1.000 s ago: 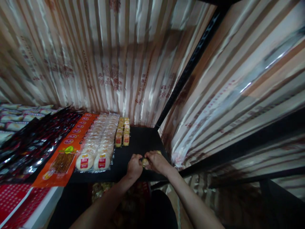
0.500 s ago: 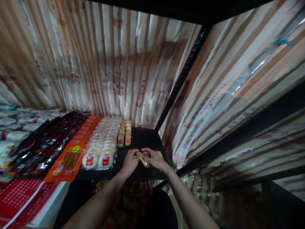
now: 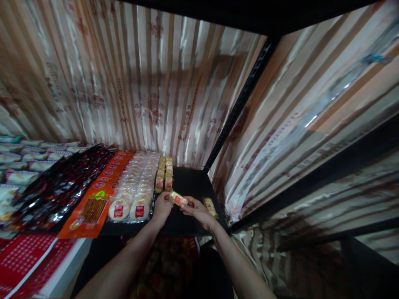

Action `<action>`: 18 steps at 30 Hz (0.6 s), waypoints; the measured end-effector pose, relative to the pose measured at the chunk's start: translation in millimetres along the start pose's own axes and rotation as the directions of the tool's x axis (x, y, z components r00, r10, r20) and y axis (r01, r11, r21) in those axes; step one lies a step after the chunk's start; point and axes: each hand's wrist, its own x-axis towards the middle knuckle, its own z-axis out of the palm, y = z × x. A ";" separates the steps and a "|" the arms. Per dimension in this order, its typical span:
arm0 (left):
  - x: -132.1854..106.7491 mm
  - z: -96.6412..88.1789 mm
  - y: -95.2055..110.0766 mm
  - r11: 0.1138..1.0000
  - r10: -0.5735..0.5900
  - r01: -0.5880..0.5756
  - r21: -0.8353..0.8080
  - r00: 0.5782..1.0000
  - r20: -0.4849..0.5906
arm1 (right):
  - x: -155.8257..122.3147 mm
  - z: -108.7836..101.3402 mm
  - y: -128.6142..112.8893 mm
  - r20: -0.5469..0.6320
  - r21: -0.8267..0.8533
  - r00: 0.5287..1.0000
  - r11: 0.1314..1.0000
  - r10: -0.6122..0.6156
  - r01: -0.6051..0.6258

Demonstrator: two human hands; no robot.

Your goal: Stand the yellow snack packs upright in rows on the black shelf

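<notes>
A small wrapped snack pack (image 3: 178, 199), yellowish with a red and white label facing up, is held between my two hands just above the black shelf. The fingertips of my left hand (image 3: 163, 206) pinch its left end. My right hand (image 3: 196, 209) grips the right end between thumb and fingers. Just beyond my left hand stand two short rows of similar yellow packs (image 3: 168, 178). Another wrapped pack (image 3: 210, 206) lies by itself on the shelf, to the right of my right hand.
Left of the yellow packs are rows of round white crackers (image 3: 139, 207) in clear wrap, an orange snack bag (image 3: 93, 203) and dark shiny packets (image 3: 65, 187). A black post (image 3: 240, 106) rises at the shelf's back corner. A red basket (image 3: 25, 259) sits below left.
The pack has turned so its label shows, and it has shifted slightly left and up. My hands have moved apart to its two ends. The lone pack at right is now uncovered.
</notes>
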 end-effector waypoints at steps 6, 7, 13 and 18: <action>-14.2 10.0 -8.4 0.944 -0.266 0.239 -0.227 0.959 -0.097 | 17.5 2.8 11.4 -0.277 0.025 0.958 0.996 -0.074 0.084; -16.9 12.4 -10.3 0.935 -0.287 0.256 -0.244 0.953 -0.100 | 21.2 4.0 12.1 -0.310 0.009 0.947 0.995 -0.088 0.095; -21.5 17.0 -21.5 0.899 -0.343 0.315 -0.305 0.938 -0.043 | 42.6 14.5 8.1 -0.270 -0.068 0.935 0.973 -0.231 0.221; -18.9 9.2 -30.4 0.910 -0.385 0.379 -0.169 0.923 -0.005 | 64.4 23.7 4.5 -0.168 -0.218 0.932 0.934 -0.322 0.284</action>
